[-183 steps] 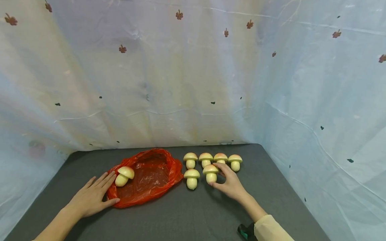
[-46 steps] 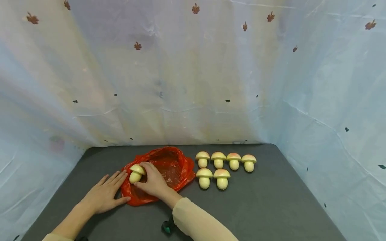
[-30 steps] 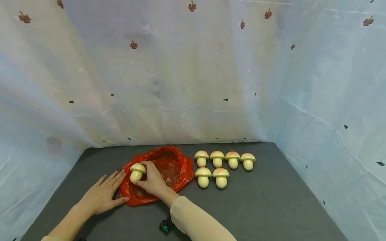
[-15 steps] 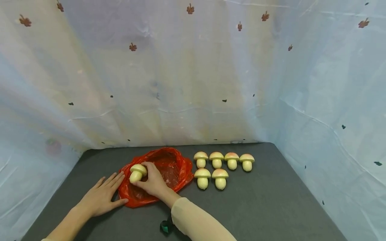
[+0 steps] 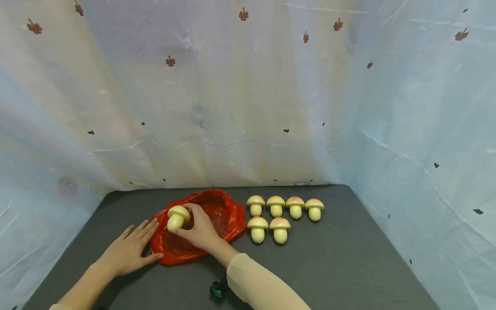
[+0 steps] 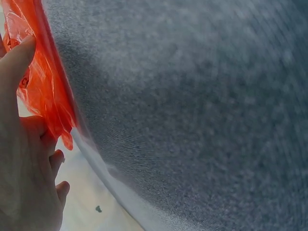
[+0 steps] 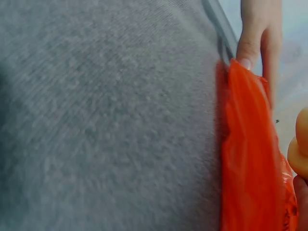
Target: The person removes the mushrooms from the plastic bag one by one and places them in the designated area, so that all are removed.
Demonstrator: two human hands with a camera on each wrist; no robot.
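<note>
My right hand [image 5: 199,228] pinches a pale yellow toy mushroom [image 5: 177,218] between thumb and fingers, over the left part of an open red plastic bag [image 5: 182,257]. The mushroom leans a little, cap up. In the right wrist view only part of the mushroom [image 7: 301,144] shows at the right edge, beside the red bag [image 7: 252,159]. My left hand [image 5: 125,254] lies with straight, spread fingers at the bag's left rim, fingertips and thumb touching the plastic. The left wrist view has that hand [image 6: 29,178] against the red film [image 6: 48,77].
Right of the bag stand more toy mushrooms on the dark grey table [image 5: 329,267]: a back row of several, with one at its right end [image 5: 314,209], and two in front, including a pink-tinged one [image 5: 280,230]. Pale curtains [image 5: 232,107] enclose the back and sides.
Six seconds ago my right hand held another mushroom in the front row; that one now stands there released. The mushroom from the bag is now gripped and has just risen slightly. The left hand stays put.
</note>
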